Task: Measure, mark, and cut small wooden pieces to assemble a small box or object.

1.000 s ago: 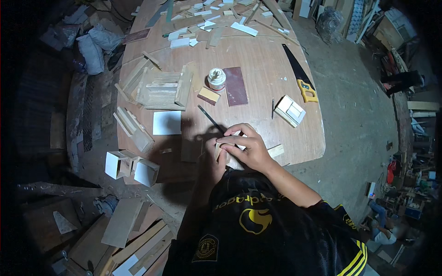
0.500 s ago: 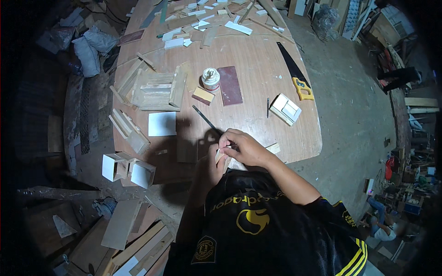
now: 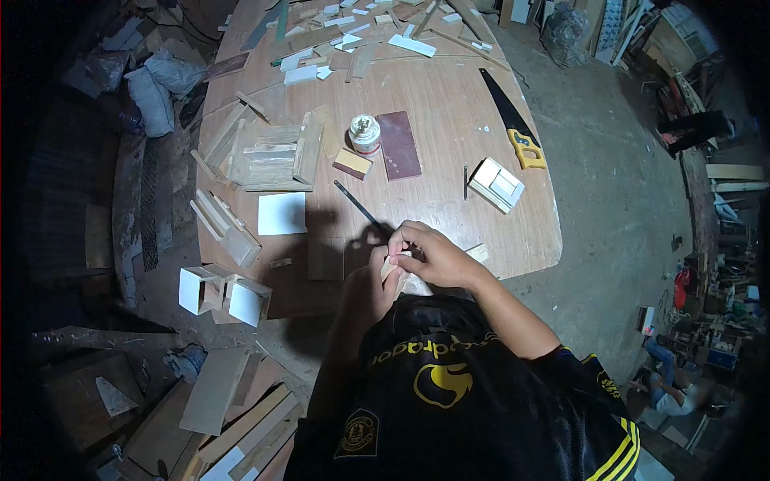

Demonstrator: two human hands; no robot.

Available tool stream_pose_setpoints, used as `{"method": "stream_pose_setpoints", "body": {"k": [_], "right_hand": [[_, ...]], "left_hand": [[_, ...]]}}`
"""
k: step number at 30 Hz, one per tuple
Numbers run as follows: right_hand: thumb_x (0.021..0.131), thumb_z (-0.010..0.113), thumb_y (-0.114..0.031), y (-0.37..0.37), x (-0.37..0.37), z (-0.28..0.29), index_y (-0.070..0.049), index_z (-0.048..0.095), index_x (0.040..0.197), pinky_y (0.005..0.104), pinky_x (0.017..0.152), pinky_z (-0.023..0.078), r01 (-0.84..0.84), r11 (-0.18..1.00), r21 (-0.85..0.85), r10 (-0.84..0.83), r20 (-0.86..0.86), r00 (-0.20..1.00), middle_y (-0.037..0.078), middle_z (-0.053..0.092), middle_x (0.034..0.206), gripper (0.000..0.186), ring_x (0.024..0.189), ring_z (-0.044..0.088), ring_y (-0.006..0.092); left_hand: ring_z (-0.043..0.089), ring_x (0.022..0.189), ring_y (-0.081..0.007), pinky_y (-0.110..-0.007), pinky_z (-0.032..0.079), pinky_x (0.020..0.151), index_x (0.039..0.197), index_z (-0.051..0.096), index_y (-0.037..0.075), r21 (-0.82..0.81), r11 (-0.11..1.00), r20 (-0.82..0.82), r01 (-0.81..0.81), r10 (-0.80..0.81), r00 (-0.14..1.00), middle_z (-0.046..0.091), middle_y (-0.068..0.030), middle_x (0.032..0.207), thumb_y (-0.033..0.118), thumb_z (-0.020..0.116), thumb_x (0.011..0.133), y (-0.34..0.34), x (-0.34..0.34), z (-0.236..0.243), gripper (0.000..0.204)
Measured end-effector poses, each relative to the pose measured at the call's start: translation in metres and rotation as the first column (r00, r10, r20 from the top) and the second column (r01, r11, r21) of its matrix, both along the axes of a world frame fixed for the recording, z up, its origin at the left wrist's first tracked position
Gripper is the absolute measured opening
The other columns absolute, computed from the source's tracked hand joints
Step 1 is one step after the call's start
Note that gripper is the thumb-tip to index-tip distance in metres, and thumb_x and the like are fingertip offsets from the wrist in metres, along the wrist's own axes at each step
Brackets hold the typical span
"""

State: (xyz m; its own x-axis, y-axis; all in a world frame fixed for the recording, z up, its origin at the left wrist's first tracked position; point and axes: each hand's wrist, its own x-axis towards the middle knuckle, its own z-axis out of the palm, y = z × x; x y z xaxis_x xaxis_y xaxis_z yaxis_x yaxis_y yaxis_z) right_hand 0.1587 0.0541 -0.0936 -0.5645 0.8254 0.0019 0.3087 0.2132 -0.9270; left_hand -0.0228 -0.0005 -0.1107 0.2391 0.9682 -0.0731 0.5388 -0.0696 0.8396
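Note:
Close to my body at the table's near edge, both hands meet around a small pale wooden piece (image 3: 388, 267). My left hand (image 3: 375, 276) is closed on it from the left, partly in shadow. My right hand (image 3: 433, 255) comes over from the right, with thumb and fingers pinched at its top end. Fingers hide much of the piece, so its full shape cannot be told. A thin dark stick (image 3: 357, 202) lies just beyond my hands. Beside my right wrist, a small wooden block (image 3: 478, 253) shows in part.
On the table (image 3: 441, 104) are a white-topped jar (image 3: 365, 135), a sanding block (image 3: 352, 163), a reddish-brown sheet (image 3: 399, 146), a handsaw (image 3: 513, 120) and a small wooden box (image 3: 497, 185). Wooden assemblies (image 3: 273, 156) stand left; scraps cover the far end. A person (image 3: 670, 393) is at the far right.
My hands have shifted slightly right with the wooden piece still between them. The view has moved a little; the things on the table have stayed put.

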Motion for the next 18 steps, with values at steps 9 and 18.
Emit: {"method": "stream_pose_setpoints", "body": {"k": [9,18], "right_hand": [[0.085,0.068,-0.008,-0.006,-0.001,0.006,-0.005,0.061,0.094,0.0373,0.085,0.047,-0.017,0.999,0.045,0.016,0.02,1.0,0.01,0.06,0.095,0.012,0.093,0.059,0.0271],[0.086,0.069,-0.008,-0.018,-0.005,0.011,-0.004,0.06,0.096,0.0393,0.086,0.047,0.09,0.991,-0.094,-0.092,-0.013,0.996,0.011,0.062,0.097,0.014,0.095,0.059,0.0303]], "left_hand": [[0.062,0.098,-0.0493,-0.051,0.051,0.075,0.122,0.05,0.004,-0.1,0.995,-0.014,-0.027,0.025,1.0,0.064,-0.03,0.099,0.012,0.062,0.091,-0.008,-0.002,0.002,0.034],[0.064,0.083,-0.0488,-0.056,0.049,0.065,0.115,0.048,0.006,0.06,0.997,0.041,-0.052,0.05,0.998,0.065,-0.0283,0.085,0.013,0.063,0.091,-0.015,0.002,0.005,0.029]]}}
